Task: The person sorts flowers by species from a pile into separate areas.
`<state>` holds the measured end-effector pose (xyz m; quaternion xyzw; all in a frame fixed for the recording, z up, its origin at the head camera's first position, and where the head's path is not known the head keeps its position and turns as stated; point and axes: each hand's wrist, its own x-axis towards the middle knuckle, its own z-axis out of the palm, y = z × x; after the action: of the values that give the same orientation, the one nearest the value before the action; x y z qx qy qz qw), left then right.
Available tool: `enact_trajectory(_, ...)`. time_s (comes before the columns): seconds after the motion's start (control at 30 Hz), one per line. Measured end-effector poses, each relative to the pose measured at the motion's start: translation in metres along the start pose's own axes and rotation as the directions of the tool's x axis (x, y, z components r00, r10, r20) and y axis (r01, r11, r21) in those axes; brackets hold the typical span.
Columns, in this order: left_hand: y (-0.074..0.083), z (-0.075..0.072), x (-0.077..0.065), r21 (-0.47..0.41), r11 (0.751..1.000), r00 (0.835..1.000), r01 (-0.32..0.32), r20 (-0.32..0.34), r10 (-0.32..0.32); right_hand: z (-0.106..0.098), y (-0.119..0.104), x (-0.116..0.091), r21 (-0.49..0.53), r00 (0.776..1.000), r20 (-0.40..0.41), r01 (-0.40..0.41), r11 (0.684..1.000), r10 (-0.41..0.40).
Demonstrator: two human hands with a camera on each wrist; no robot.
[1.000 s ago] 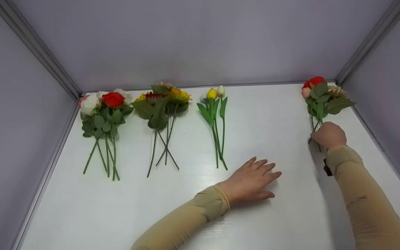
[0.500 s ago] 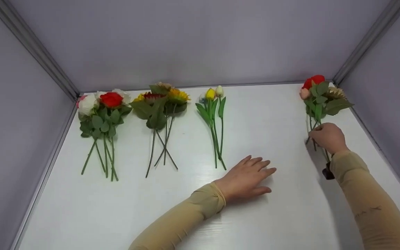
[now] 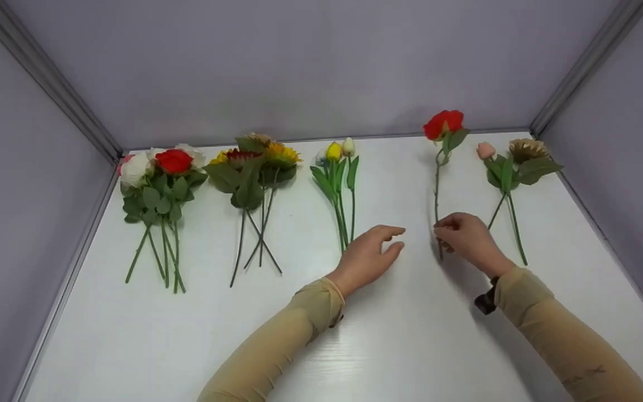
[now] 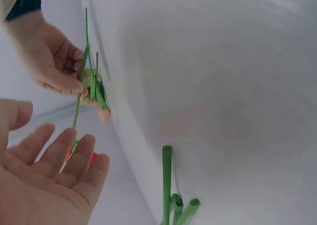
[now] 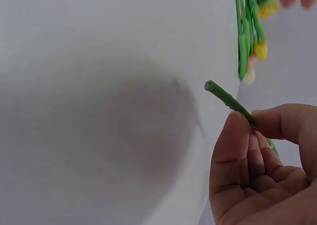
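Note:
My right hand (image 3: 469, 240) pinches the green stem of a red rose (image 3: 443, 124) between thumb and fingertips, low on the stem. The rose stands clear of its former neighbours, bloom toward the back wall. In the right wrist view the cut end of the rose stem (image 5: 232, 102) sticks out past the fingers. My left hand (image 3: 367, 257) holds nothing; its fingers and thumb are spread apart, just left of the rose stem and overlapping the lower stems of the tulips (image 3: 335, 153) in the head view. A pink tulip (image 3: 486, 151) and a beige flower (image 3: 528, 151) lie at the right.
Along the back of the white table (image 3: 399, 346) lie a bunch of white and red roses (image 3: 173, 162) at the left and a bunch of sunflowers (image 3: 281, 155) beside it. Grey panels (image 3: 321, 67) enclose the table at the back and both sides.
My right hand has drawn the red rose out of the right-hand bunch and carried it left. My left hand has moved left and up, its fingers turning toward the rose.

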<state>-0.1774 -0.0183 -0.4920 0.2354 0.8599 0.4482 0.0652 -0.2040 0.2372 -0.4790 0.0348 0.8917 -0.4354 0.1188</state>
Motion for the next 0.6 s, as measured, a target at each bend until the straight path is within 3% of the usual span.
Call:
enact_trajectory(0.1, -0.008, -0.014, 0.005, -0.191, 0.975, 0.99, 0.114, -0.062, -0.128, 0.032, -0.015, -0.007, 0.025, 0.999, 0.038, 0.026, 0.999, -0.027)
enact_trajectory(0.2, -0.017, -0.029, 0.011, -0.357, 0.918, 0.968, 0.173, -0.109, -0.225, 0.061, -0.03, -0.014, 0.056, 0.995, 0.072, 0.058, 0.997, -0.062)
enact_trajectory(0.43, -0.034, -0.056, 0.019, -0.638, 0.753, 0.927, 0.164, -0.162, -0.338, 0.108, -0.056, -0.029, 0.081, 0.978, 0.145, 0.141, 0.987, -0.152)
enact_trajectory(0.6, -0.042, -0.065, 0.009, -0.694, 0.7, 0.917, 0.167, -0.151, -0.369, 0.126, -0.064, -0.034, 0.061, 0.963, 0.181, 0.193, 0.979, -0.201)
